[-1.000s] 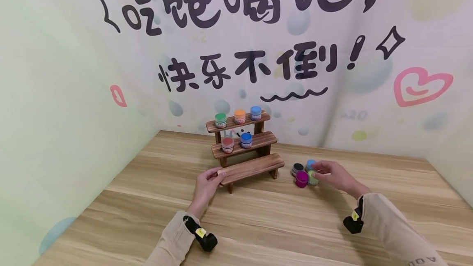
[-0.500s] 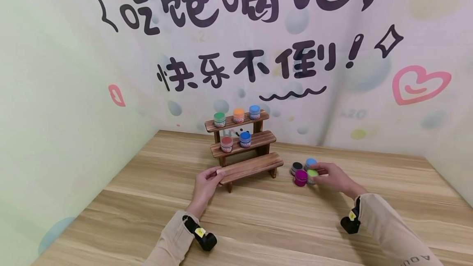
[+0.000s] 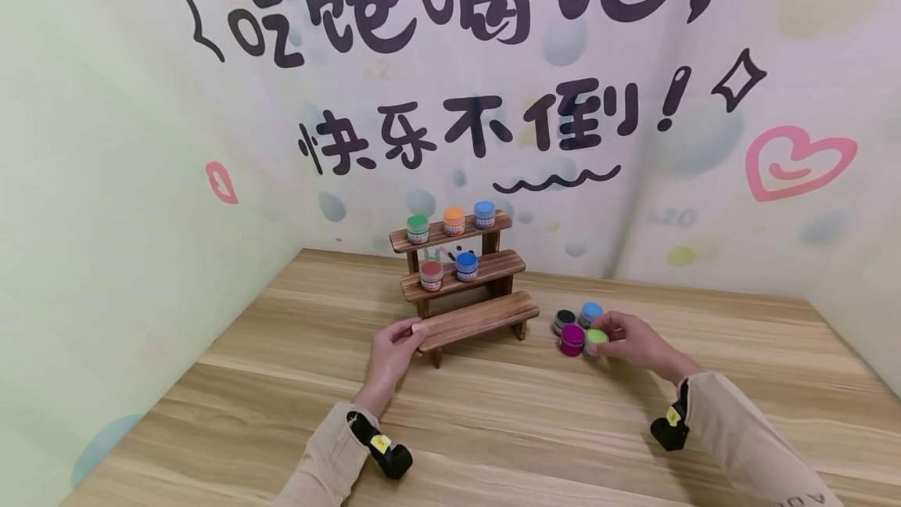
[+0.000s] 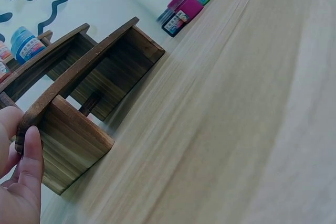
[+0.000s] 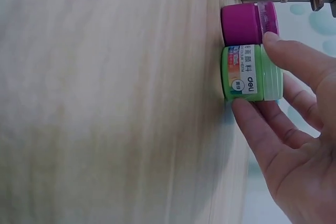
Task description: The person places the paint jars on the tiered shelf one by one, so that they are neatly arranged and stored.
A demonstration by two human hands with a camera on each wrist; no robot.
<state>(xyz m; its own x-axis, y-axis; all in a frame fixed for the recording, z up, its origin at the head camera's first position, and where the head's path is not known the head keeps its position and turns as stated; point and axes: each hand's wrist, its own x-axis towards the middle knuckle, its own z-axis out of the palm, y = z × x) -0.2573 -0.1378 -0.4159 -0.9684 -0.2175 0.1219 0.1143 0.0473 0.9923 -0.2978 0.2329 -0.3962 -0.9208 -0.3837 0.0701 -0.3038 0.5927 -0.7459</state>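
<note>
My left hand (image 3: 391, 356) pinches the left end of the lowest shelf of a three-step wooden stand (image 3: 486, 319), thumb above and fingers beneath in the left wrist view. My right hand (image 3: 637, 343) holds a light green paint jar (image 5: 244, 73) by its sides, thumb at the lid and fingers at the opposite side; the jar stands at table level. Touching it is a magenta paint jar (image 3: 572, 340). A black-lidded jar (image 3: 565, 322) and a light blue jar (image 3: 591, 314) stand just behind, the blue one partly covered by fingers.
On the top shelf stand green (image 3: 418, 229), orange (image 3: 454, 221) and light blue (image 3: 484, 215) jars. The middle shelf carries a red jar (image 3: 432, 276) and a dark blue jar (image 3: 466, 267). A printed cloth backdrop (image 3: 535, 139) rises behind the wooden table (image 3: 493, 421).
My right hand has shifted slightly and its fingers have settled around the light green jar, which sits a touch nearer to me. The left hand and the stand keep their place.
</note>
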